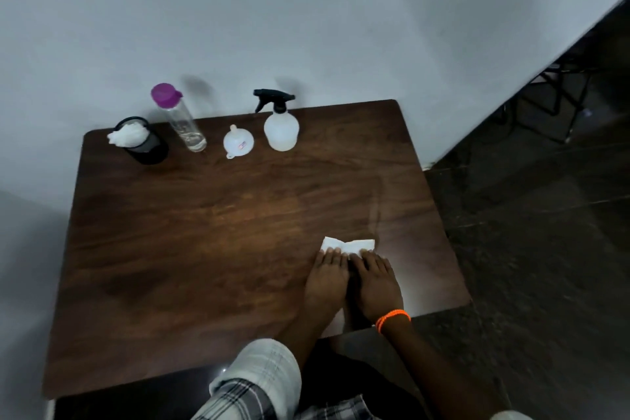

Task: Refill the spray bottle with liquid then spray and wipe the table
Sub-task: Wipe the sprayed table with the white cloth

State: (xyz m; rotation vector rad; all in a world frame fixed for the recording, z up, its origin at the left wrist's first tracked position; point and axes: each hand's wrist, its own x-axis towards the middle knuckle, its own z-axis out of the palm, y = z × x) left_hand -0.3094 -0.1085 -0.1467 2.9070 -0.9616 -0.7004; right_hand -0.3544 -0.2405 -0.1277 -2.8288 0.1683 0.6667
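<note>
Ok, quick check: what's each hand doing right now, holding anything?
Left hand: open, fingers flat, pressing on the white paper towel on the table.
Right hand: open, fingers flat, pressing on the same towel.

A dark wooden table [170, 249] carries a spray bottle [281, 128]; left of it stand a white funnel [238, 142], a purple-capped bottle [179, 118] and a tissue-filled black cup [143, 141]. A white tissue [347, 244] lies nearer, rightward.
</note>
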